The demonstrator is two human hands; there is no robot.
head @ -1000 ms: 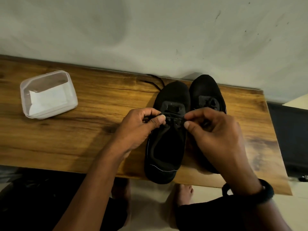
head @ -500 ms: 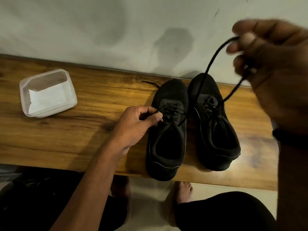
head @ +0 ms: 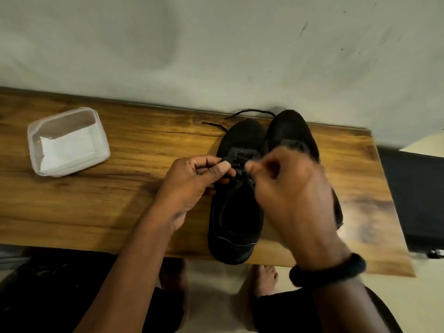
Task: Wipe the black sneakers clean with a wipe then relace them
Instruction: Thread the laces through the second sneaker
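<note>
Both hands meet over the black sneakers (head: 236, 212), which stand side by side, toes towards the wall, right of centre on the wooden bench (head: 120, 200). The left hand (head: 199, 181) comes in from lower left, fingers curled, thumb and forefinger pinching the lace (head: 252, 110) at the left-hand sneaker's eyelets. The right hand (head: 288, 188), wearing a black wristband (head: 329, 270), hovers blurred over the right-hand sneaker, fingers curled; whether it grips anything cannot be told. Loose lace ends trail past the toes. A clear wipe container (head: 69, 140) sits at left.
</note>
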